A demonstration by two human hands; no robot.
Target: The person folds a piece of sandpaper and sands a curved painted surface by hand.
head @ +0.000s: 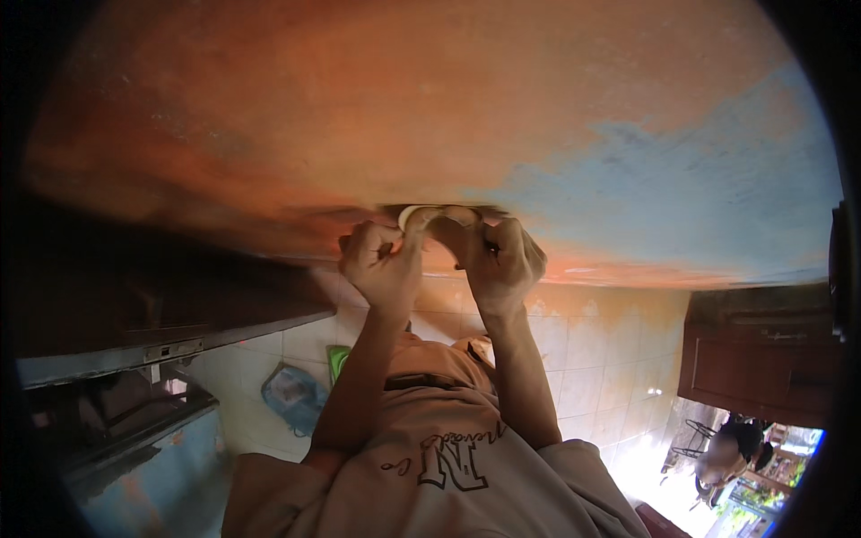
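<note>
My left hand (382, 259) and my right hand (506, 261) are raised close together in front of a painted wall (430, 121), fingers curled and thumbs turned inward. Between them is a thin, pale, curved piece (405, 218), perhaps tape or a bent strip; its material cannot be told. My left thumb and fingers pinch its cream-coloured edge. The right thumb presses at the other side, where a darker curved part (447, 243) shows between the hands. The fingers cover much of the piece. Whether it touches the wall is unclear.
A dark shelf or counter (168, 336) juts in at left, with a blue plastic bag (294, 398) and a green object (338, 360) by the tiles. Brown wooden cabinetry (753, 370) stands at right. Another person (730, 454) is near a bright opening at lower right.
</note>
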